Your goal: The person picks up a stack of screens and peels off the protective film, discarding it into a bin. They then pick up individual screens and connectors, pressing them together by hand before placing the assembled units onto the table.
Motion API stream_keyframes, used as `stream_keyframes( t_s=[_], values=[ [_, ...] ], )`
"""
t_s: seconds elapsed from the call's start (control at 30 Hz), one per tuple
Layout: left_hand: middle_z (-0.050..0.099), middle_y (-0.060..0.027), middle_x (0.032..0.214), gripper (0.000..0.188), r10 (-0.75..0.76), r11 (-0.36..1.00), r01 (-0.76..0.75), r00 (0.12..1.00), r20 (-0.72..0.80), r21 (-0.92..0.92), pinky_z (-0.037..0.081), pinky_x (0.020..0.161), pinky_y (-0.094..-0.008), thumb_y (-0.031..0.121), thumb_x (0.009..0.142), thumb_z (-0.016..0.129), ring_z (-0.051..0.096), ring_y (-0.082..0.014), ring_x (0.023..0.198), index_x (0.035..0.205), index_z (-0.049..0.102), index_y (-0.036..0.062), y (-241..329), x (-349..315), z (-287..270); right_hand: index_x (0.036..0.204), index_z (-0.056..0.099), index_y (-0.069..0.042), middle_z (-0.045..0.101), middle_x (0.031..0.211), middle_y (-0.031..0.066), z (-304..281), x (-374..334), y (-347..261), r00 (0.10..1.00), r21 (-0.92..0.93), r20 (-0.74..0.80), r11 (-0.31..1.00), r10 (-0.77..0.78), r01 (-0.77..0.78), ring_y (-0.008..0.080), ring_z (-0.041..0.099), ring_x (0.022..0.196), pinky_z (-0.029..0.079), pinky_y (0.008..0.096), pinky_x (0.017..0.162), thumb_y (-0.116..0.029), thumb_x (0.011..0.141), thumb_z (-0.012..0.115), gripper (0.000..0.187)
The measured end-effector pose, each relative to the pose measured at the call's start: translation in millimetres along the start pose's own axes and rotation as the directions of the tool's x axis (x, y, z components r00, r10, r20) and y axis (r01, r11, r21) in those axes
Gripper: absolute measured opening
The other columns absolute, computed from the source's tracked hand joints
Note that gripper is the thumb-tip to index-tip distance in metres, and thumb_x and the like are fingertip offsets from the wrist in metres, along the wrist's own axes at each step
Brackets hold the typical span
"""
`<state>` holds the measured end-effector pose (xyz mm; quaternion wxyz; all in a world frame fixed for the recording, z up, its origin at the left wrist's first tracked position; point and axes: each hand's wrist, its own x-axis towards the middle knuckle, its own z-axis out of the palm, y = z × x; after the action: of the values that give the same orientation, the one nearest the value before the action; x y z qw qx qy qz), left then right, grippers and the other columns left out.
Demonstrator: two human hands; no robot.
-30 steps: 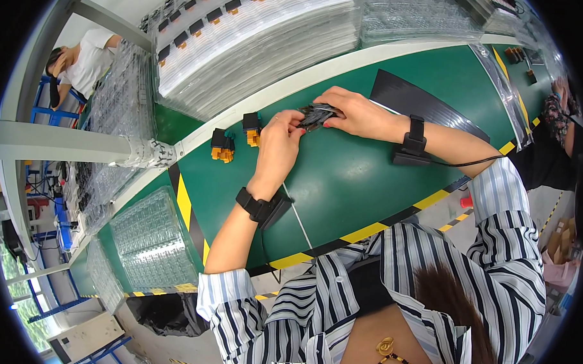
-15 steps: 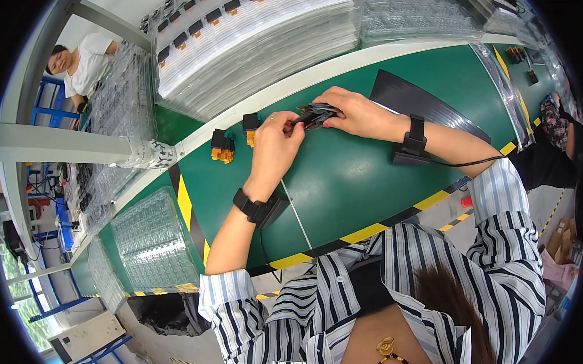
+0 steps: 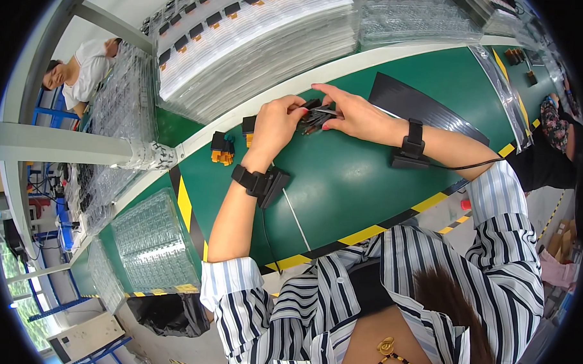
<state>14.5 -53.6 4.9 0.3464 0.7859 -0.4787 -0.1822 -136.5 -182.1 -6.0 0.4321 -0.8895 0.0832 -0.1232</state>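
My left hand (image 3: pixel 277 125) and my right hand (image 3: pixel 351 113) meet over the green table top (image 3: pixel 343 184), both closed on a small bundle of black parts (image 3: pixel 313 115) held just above the mat. Part of the bundle is hidden by my fingers. A black band with a small box sits on each wrist. Two black-and-orange parts (image 3: pixel 221 149) lie to the left of my left hand, and another such part (image 3: pixel 248 126) lies right behind it.
A black flat sheet (image 3: pixel 422 106) lies behind my right forearm. Stacks of clear plastic trays (image 3: pixel 245 45) fill the far side, and more trays (image 3: pixel 154 244) stand at the left. Another person (image 3: pixel 80 72) works at the far left. Yellow-black tape marks the table's edge.
Both hands stayed together on the black parts; the fingers shifted slightly around the bundle. The person at the far left has leaned lower.
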Motion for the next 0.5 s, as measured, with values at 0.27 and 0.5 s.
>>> stream_keyframes(
  t_s=[0.27, 0.5],
  values=[
    [0.057, -0.0165, 0.106, 0.044, 0.085, 0.955, -0.068, 0.995, 0.046, -0.288, 0.045, 0.082, -0.0315, 0.004, 0.079, 0.062, 0.058, -0.0261, 0.094, 0.121, 0.049, 0.0039, -13, -11, 24, 0.124, 0.042, 0.003, 0.049, 0.113, 0.0159, 2, 3, 20, 0.987, -0.124, -0.009, 0.979, -0.162, 0.16, 0.0283, 0.056, 0.084, 0.047, 0.0343, 0.075, -0.007, 0.077, 0.064, 0.053],
    [0.045, -0.0183, 0.12, 0.066, 0.138, 0.967, -0.127, 0.99, 0.036, -0.222, 0.043, 0.09, -0.0357, -0.001, 0.075, 0.062, 0.051, -0.0316, 0.105, 0.133, 0.032, 0.007, -1, -21, 27, 0.12, 0.045, 0.003, 0.05, 0.111, 0.0187, 4, -1, 14, 0.998, -0.173, -0.061, 0.985, 0.009, -0.019, 0.0351, 0.054, 0.094, 0.045, 0.0385, 0.081, -0.01, 0.075, 0.066, 0.051]
  ],
)
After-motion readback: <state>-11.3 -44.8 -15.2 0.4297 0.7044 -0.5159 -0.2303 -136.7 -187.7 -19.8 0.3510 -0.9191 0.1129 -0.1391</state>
